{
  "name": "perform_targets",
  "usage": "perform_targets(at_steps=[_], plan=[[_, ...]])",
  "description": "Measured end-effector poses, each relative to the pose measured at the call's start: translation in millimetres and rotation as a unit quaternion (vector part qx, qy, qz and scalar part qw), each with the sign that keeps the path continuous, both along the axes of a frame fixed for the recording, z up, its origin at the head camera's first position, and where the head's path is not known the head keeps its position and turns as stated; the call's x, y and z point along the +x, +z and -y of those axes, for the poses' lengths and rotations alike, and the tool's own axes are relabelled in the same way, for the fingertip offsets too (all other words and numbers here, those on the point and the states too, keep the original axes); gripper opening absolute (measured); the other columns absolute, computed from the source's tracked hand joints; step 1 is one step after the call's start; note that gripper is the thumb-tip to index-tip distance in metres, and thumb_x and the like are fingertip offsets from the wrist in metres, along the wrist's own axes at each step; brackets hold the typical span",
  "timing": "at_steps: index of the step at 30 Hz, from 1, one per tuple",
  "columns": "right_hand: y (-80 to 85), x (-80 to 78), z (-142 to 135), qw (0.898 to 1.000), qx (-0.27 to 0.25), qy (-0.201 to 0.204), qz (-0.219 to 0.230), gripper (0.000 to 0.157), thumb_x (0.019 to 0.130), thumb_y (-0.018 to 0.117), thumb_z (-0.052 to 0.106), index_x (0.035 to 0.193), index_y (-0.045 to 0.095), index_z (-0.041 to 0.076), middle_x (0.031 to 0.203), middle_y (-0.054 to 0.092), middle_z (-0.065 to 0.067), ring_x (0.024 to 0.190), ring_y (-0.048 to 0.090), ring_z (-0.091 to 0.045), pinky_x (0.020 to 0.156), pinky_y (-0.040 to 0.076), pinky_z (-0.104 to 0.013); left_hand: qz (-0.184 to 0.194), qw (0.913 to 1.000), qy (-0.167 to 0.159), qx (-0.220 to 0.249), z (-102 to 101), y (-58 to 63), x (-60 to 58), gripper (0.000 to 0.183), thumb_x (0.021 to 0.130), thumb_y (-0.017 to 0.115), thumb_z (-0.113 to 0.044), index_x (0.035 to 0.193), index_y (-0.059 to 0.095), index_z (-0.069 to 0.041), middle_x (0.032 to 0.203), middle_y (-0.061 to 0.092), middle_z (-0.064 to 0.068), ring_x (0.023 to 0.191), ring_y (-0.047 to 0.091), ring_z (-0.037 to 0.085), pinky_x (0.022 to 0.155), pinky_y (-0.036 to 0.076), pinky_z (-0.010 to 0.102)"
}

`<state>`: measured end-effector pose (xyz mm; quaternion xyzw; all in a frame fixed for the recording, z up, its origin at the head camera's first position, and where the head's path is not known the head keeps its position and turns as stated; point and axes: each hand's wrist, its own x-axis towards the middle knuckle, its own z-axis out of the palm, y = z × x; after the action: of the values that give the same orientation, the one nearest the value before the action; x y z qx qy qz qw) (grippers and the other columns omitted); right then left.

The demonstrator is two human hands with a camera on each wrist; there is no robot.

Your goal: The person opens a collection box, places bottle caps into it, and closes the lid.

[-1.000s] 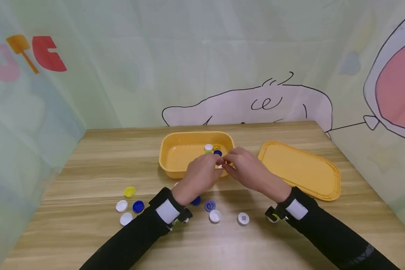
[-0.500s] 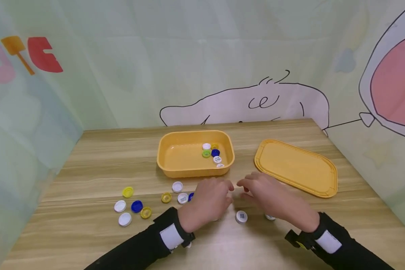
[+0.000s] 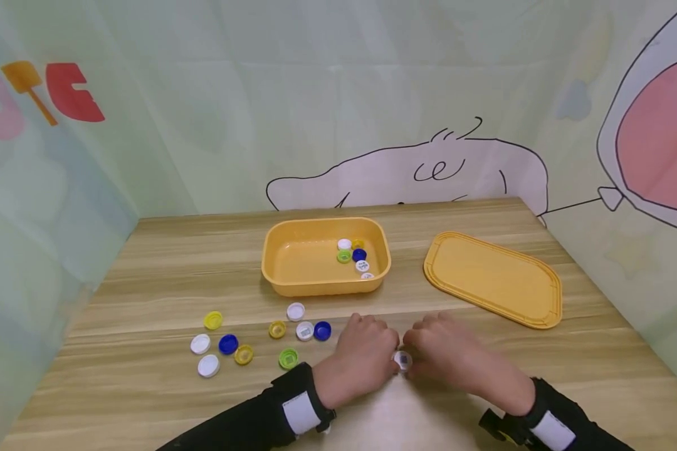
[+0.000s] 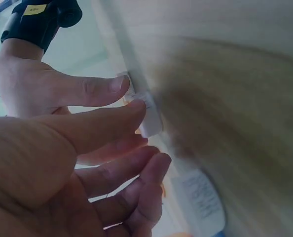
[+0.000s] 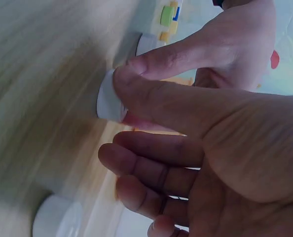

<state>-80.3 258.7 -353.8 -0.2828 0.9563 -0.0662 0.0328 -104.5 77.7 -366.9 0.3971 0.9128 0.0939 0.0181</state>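
White cap is betw. the 2 hands at the near part of the bench; can't tell if it's resting or just lifted. L hand & R hand both seem to pinch it, thumb vs. index, though index contact's part hidden. Spare fingers loosely curled.

Main risk IMO: 2 grips on 1 small thing. If L & R let go or pull at diff. times, cap prob. twists out & rolls off. Rim looks smooth, so a weak pinch cd. slip too.

Crowding next: R wrist view has a spare cap near R hand; L wrist view has a lettered cap near L fingers. A low sweep cd. knock either; ditto blue cap, just beside L hand.

Tub is farther back; any low carry over it cd. clip its wall. Lid well apart, min. risk.
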Motion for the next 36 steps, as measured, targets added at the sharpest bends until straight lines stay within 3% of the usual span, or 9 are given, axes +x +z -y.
perform_targets(at_steps=[4,10,15,18,22,27,36], plan=[[-4.4,2.3,3,1.000,-0.005,0.009,-0.023,0.025,0.075,0.089,0.019,0.071,0.064,0.021,0.066,0.050,0.014,0.062,0.044,-0.007,0.064,0.036,-0.031,-0.022,0.9998,-0.003,-0.003,-2,-4.9,1.3,0.029,0.087,0.078,-0.032,0.067,0.062,-0.019,0.067,0.054,-0.005,0.069,0.054,0.014,0.071,0.039,0.032],[-5.7,4.0,5,0.999,0.000,0.012,-0.051,0.023,0.078,0.088,0.021,0.073,0.066,0.019,0.067,0.051,0.012,0.063,0.042,-0.009,0.064,0.034,-0.030,-0.029,0.9996,0.002,-0.002,-4,-5.1,2.0,0.023,0.086,0.080,-0.028,0.072,0.066,-0.017,0.068,0.057,-0.005,0.069,0.055,0.013,0.070,0.037,0.031],[-2.4,3.5,5,0.996,-0.026,0.022,-0.087,0.020,0.076,0.090,0.016,0.080,0.070,0.013,0.072,0.059,0.007,0.066,0.048,-0.010,0.062,0.043,-0.029,-0.001,0.9985,0.002,0.055,0,-1.9,-0.8,0.021,0.088,0.079,-0.021,0.072,0.066,-0.016,0.064,0.055,-0.007,0.063,0.052,0.011,0.066,0.035,0.029],[2.1,1.4,6,0.995,-0.054,0.019,-0.085,0.019,0.076,0.089,0.010,0.087,0.073,0.008,0.079,0.066,0.003,0.071,0.053,-0.011,0.063,0.048,-0.029,0.029,0.9955,0.004,0.090,3,2.8,-4.5,0.018,0.089,0.079,-0.018,0.075,0.067,-0.015,0.064,0.054,-0.009,0.062,0.050,0.009,0.065,0.035,0.028],[12.3,-3.0,9,0.992,-0.090,0.008,-0.087,0.021,0.079,0.088,0.007,0.096,0.075,0.005,0.086,0.069,0.001,0.078,0.058,-0.013,0.067,0.052,-0.030,0.030,0.9938,0.010,0.107,8,15.0,-11.6,0.012,0.091,0.079,-0.019,0.082,0.073,-0.013,0.066,0.057,-0.010,0.063,0.051,0.007,0.067,0.037,0.028],[28.0,-12.7,13,0.985,-0.105,0.007,-0.134,0.024,0.078,0.088,0.004,0.098,0.074,0.004,0.086,0.066,0.000,0.080,0.058,-0.015,0.067,0.052,-0.030,0.000,0.9932,0.025,0.114,15,36.5,-22.6,0.012,0.092,0.081,-0.025,0.091,0.079,-0.013,0.070,0.064,-0.008,0.067,0.056,0.008,0.068,0.038,0.028],[55.6,-47.4,24,0.981,-0.126,0.010,-0.147,0.031,0.079,0.089,0.004,0.106,0.074,0.001,0.094,0.068,-0.006,0.086,0.061,-0.021,0.072,0.056,-0.033,-0.001,0.9849,0.080,0.153,28,70.1,-48.8,0.022,0.091,0.081,-0.030,0.098,0.080,-0.010,0.082,0.072,-0.003,0.077,0.063,0.015,0.075,0.045,0.033]])
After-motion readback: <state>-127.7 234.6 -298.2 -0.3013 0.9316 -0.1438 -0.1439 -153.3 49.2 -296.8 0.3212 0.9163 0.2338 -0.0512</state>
